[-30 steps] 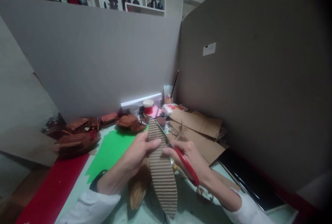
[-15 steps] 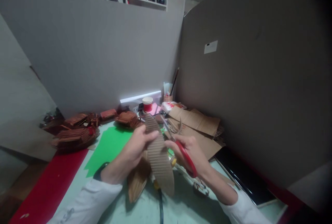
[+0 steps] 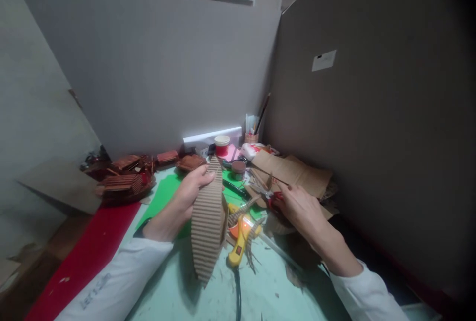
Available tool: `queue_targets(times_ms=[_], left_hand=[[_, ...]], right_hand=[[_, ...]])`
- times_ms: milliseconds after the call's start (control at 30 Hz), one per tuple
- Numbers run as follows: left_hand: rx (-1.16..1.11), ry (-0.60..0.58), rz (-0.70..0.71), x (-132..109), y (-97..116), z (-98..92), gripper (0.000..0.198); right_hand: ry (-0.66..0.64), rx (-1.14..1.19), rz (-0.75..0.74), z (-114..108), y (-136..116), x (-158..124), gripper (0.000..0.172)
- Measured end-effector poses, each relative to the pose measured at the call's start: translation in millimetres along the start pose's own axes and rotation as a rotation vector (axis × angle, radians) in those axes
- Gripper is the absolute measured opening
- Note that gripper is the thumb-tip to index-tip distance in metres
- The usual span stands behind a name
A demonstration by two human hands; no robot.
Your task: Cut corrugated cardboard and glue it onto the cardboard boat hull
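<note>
My left hand is closed on the upper part of a boat-shaped piece of corrugated cardboard, thumb on its ribbed face. The piece stands upright on its pointed end, tilted a little. Over to the right, my right hand has its fingers at the red handles of a pair of scissors, low over the cardboard scraps. The blades point left; part of the handles is hidden by the fingers. Between the hands lies a yellow hot glue gun with a black cord, strips of corrugated cardboard around it.
Green sheets lie beneath the left arm. Brown boat-like models stand at the left. Behind are a brown jar, a red and white cup and a pen holder. Flat cardboard lies at the right, below a grey partition.
My right hand has moved right and down with the scissors, away from the cardboard piece. My left hand has turned the piece and shifted it left, uncovering the glue gun.
</note>
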State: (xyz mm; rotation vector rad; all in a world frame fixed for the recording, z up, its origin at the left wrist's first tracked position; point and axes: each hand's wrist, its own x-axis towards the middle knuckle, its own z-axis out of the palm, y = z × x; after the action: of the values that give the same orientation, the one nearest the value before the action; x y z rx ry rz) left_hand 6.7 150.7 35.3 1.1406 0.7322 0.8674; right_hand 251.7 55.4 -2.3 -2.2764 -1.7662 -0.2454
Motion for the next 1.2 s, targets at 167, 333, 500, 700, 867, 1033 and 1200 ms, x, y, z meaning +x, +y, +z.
queue_targets(times_ms=[167,333,500,700,867,1033,1200], left_hand=[[0.130,0.085,0.010,3.1,-22.5,-9.1,0.021],[0.318,0.207,0.079,6.1,-48.1,-21.8,0.026],[0.396,0.213,0.147,10.1,-60.4,-29.0,0.027],[0.456,0.089,0.096,11.2,-73.0,-26.5,0.021],[0.463,0.112,0.161,10.2,-71.3,-25.1,0.020],[0.475,0.126,0.210,4.8,-57.7,-17.1,0.006],[0.488,0.109,0.218,-4.4,-41.7,-4.4,0.016]], right_hand=[[0.081,0.111,-0.179,-10.2,-25.7,-13.2,0.025],[-0.036,0.358,-0.730,-17.7,-73.3,-46.6,0.030],[-0.213,0.432,-0.976,-15.9,-91.2,-60.2,0.017],[-0.230,0.348,-1.052,-12.6,-95.7,-55.6,0.014],[-0.185,0.326,-1.067,-0.2,-95.9,-54.3,0.016],[-0.176,0.550,-0.952,4.8,-87.6,-49.7,0.024],[0.097,0.849,-0.653,-4.3,-74.5,-40.8,0.023]])
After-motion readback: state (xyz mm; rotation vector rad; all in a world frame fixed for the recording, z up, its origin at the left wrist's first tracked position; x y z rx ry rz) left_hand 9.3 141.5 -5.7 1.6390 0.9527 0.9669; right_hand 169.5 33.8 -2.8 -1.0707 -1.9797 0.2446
